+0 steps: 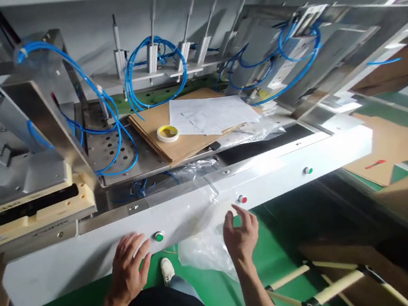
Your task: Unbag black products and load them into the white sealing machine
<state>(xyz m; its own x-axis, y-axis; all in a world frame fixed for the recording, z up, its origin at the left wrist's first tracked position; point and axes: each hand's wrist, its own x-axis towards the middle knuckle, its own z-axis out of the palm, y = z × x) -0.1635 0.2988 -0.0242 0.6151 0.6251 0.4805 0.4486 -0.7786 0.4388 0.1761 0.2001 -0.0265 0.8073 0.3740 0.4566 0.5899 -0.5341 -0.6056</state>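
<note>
My left hand (130,263) is open near the white front panel (199,220) of a machine, just left of a green push button (158,236). Its fingers are spread and nothing is in them. Lower right of a red push button (242,199), my right hand (241,232) has its thumb and fingers apart, with nothing visible between them. Clear plastic film (206,247) hangs over the panel between both hands. Whether either hand touches the panel or the film, I cannot tell.
Brown cardboard sheets (149,143), white paper (213,113) and a tape roll (168,133) lie on the metal machine bed. Coiled blue air hoses (130,84) surround several cylinders. Another green button (308,170) is farther right. A tube frame (339,286) stands on the green floor.
</note>
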